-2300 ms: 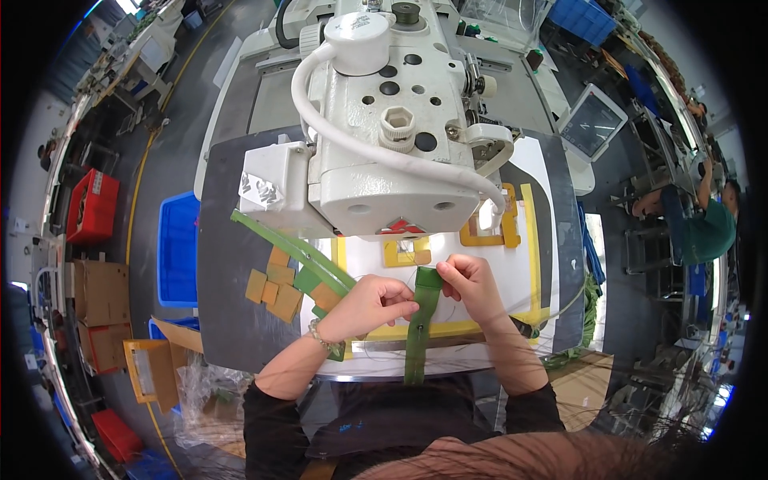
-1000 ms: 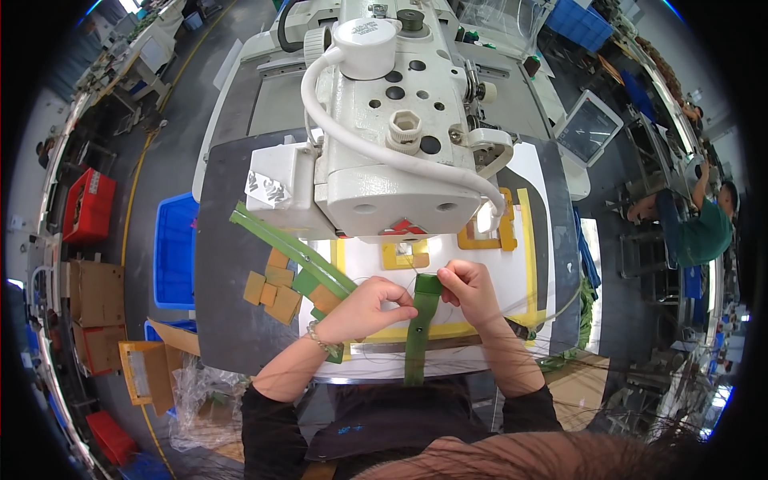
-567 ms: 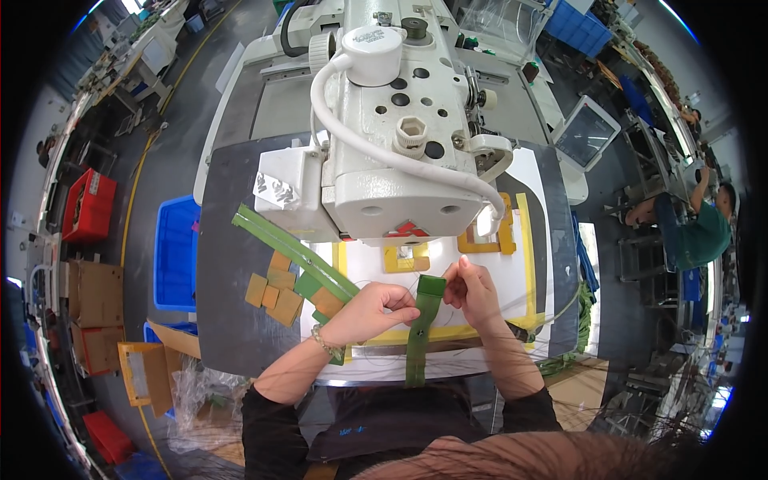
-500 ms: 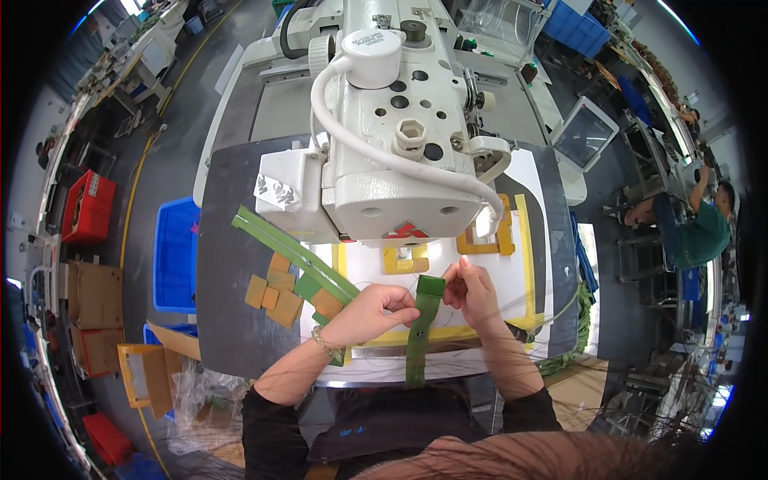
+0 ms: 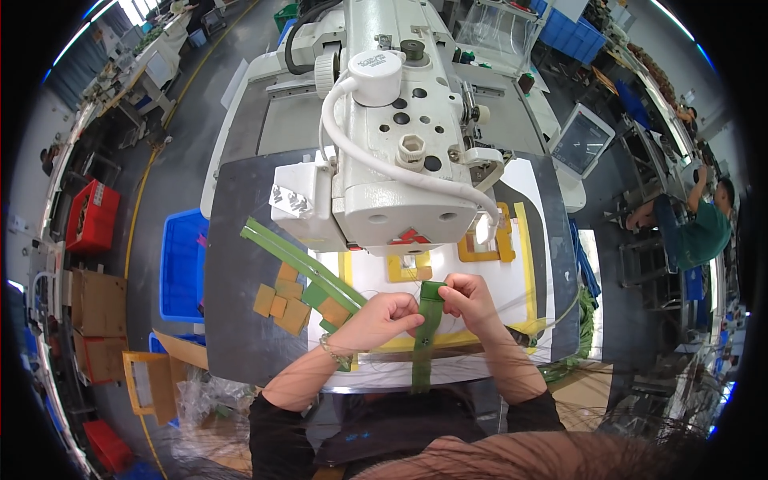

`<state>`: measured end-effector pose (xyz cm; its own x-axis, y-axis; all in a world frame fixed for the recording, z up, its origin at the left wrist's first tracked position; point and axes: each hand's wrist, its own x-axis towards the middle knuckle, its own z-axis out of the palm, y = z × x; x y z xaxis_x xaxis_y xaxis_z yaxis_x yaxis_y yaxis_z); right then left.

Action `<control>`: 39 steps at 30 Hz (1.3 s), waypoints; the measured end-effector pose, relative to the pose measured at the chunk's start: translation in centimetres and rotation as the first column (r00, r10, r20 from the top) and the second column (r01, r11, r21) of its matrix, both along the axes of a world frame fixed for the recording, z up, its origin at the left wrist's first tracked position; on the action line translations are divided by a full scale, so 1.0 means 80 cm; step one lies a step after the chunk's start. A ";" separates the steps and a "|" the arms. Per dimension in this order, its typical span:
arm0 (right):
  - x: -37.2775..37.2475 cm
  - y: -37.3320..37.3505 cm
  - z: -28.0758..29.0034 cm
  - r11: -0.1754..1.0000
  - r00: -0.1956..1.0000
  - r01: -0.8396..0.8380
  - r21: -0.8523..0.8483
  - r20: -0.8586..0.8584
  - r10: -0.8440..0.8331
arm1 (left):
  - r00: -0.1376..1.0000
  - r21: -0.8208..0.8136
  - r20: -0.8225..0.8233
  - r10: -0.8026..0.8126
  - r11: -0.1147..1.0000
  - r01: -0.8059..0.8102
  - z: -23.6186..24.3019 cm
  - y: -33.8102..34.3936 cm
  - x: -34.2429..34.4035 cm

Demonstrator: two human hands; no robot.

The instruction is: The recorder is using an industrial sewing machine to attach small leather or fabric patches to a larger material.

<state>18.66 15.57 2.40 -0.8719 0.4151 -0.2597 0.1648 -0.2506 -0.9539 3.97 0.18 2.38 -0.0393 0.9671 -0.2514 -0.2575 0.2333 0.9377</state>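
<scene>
A green webbing strap (image 5: 425, 348) hangs over the table's front edge, its darker, folded-looking end uppermost. My left hand (image 5: 381, 322) is closed, thumb and fingertips pinching the strap's left edge. At the upper right corner, my right hand (image 5: 472, 304) grips the folded end between thumb and fingers. Just beyond my hands is the white head of a large sewing machine (image 5: 400, 196). A small yellow frame (image 5: 398, 270) lies beneath it. Left of my hands, a long green strip (image 5: 298, 262) lies slanting beside several tan square pieces (image 5: 293, 317).
A larger yellow frame (image 5: 506, 244) sits on the white work sheet right of the machine head. A control screen (image 5: 582, 140) stands at the far right. Blue bin (image 5: 182, 264) and cardboard boxes (image 5: 98, 302) are on the left. Another person (image 5: 704, 224) sits at the right.
My right hand has come down from just above the strap's end and taken hold of its corner. My left hand keeps its pinch. The whole view has shifted slightly.
</scene>
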 end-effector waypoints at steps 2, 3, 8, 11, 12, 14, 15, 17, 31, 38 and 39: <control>-0.001 0.000 0.002 1.000 1.000 0.011 -0.018 -0.008 -0.011 | 1.000 -0.007 -0.003 -0.008 1.000 0.008 0.002 0.001 0.000; -0.001 0.000 0.003 0.999 1.000 0.018 -0.036 -0.013 -0.019 | 1.000 -0.038 -0.004 -0.006 0.999 0.006 0.007 0.001 0.001; -0.001 0.001 0.002 0.998 0.999 0.031 -0.055 -0.020 -0.032 | 0.998 -0.043 0.059 -0.014 0.999 0.017 0.005 0.000 0.006; -0.002 0.001 0.003 0.993 0.998 0.035 -0.113 -0.040 -0.040 | 0.996 0.022 -0.051 -0.076 0.997 0.077 0.009 0.000 0.001; -0.003 -0.001 0.004 0.986 0.998 0.026 -0.164 -0.060 -0.037 | 0.994 0.046 -0.041 -0.099 0.994 0.101 0.006 -0.003 -0.009; -0.004 -0.003 0.004 0.979 0.996 -0.006 -0.203 -0.084 -0.011 | 0.992 0.067 -0.038 -0.117 0.991 0.120 0.003 -0.010 -0.023; -0.005 -0.004 0.003 0.970 0.995 -0.033 -0.241 -0.102 0.008 | 0.993 0.053 0.117 -0.022 0.998 0.016 0.010 -0.009 -0.029; -0.006 -0.006 0.007 0.973 0.995 -0.060 -0.222 -0.096 0.040 | 0.962 0.021 0.262 0.080 0.996 -0.089 0.024 -0.017 -0.047; -0.010 -0.007 -0.002 0.970 0.987 -0.157 -0.186 -0.053 0.149 | 0.185 0.451 -0.795 0.578 0.767 -0.457 0.074 -0.085 -0.150; -0.013 -0.009 -0.004 0.972 0.989 -0.151 -0.183 -0.029 0.148 | -0.412 0.655 -0.750 0.518 0.492 -0.574 0.051 -0.093 -0.185; -0.013 -0.010 -0.005 0.973 0.989 -0.149 -0.177 -0.033 0.145 | -0.416 0.656 -0.749 0.516 0.488 -0.576 0.046 -0.098 -0.191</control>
<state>17.65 14.80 2.01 -0.9258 0.2302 -0.2999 0.1939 -0.3920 -0.8993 -11.32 -7.67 6.05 -0.7176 0.2744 0.6401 0.6325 0.6416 0.4340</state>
